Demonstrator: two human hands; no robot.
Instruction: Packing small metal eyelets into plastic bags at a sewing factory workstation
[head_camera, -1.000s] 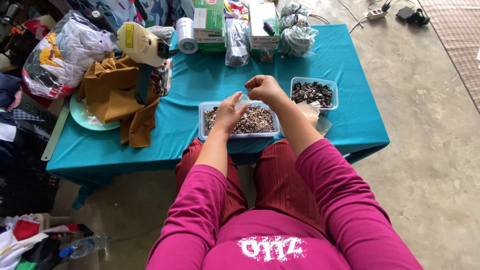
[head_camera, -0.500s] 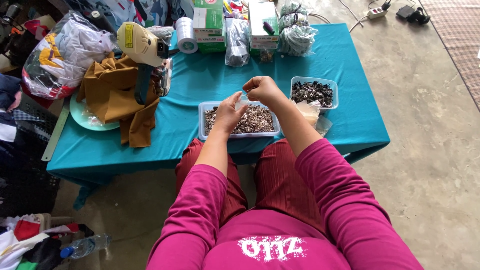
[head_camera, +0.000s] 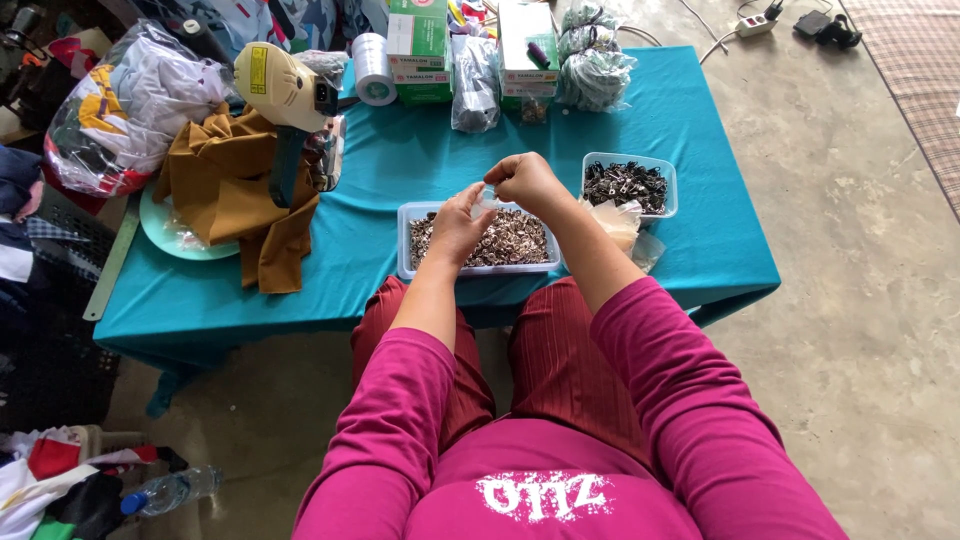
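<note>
Teal table (head_camera: 690, 150), hands pinching a small piece (head_camera: 488, 196) (blurred), over tray (head_camera: 404, 240), brown cloth (head_camera: 235, 195) beside.

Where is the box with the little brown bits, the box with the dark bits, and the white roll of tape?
box of brown bits (head_camera: 478, 270), head view, on its near rim.
box of dark bits (head_camera: 628, 158), head view, on its far rim.
white roll of tape (head_camera: 373, 70), head view, on its side.

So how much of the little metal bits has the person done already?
Hard to say exactly. The clear plastic tub of dark metal pieces farther right may be a sorted batch. Both the left hand and right hand pinch something small and pale over the clear plastic tray of brownish metal pieces, which looks nearly full, so plenty seems left.
</note>
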